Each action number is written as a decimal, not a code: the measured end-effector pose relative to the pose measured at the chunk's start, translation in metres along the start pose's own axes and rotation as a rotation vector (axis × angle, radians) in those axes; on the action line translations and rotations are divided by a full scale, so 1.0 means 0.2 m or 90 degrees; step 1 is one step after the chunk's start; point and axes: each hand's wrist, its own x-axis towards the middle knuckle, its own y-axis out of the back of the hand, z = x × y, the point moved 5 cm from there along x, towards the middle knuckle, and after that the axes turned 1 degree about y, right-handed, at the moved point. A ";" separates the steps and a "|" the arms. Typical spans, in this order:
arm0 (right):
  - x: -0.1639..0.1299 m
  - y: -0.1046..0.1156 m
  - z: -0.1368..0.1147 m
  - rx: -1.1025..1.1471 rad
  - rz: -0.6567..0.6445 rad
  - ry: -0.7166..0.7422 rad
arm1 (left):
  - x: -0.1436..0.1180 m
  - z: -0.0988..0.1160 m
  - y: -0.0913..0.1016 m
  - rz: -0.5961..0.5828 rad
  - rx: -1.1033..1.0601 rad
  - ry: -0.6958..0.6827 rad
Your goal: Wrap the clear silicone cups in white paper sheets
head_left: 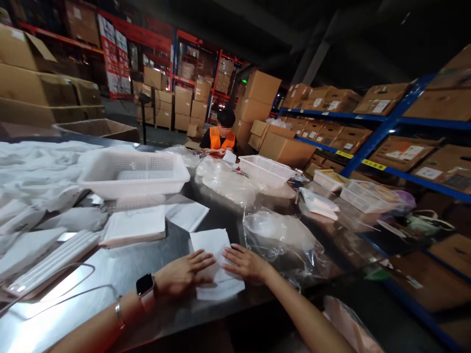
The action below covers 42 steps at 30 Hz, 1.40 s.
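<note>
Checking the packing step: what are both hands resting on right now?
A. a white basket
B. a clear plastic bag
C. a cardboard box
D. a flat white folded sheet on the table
D: the left hand and right hand both lie flat on the white sheet, with the bag beside them and the basket farther back.

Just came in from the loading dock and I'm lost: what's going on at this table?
A person presses both hands, left hand and right hand, flat on a white folded sheet lying on the metal table. A clear plastic bag lies beside it. Across the table, a co-worker in an orange vest handles similar items.
</note>
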 end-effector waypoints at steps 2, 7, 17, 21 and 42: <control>-0.01 -0.02 -0.01 -0.013 0.044 0.022 | -0.01 -0.01 0.01 -0.006 -0.003 -0.023; 0.06 -0.10 0.01 -0.037 0.041 -0.001 | 0.01 -0.02 -0.04 0.091 0.071 0.015; 0.11 -0.18 0.04 0.087 -0.021 -0.063 | 0.00 -0.11 -0.08 0.012 -0.032 0.100; 0.11 -0.20 0.04 0.181 -0.036 -0.098 | 0.02 -0.12 -0.10 -0.051 -0.095 0.115; 0.02 -0.26 0.00 0.571 0.641 -0.808 | -0.09 -0.16 0.04 0.152 -0.056 0.276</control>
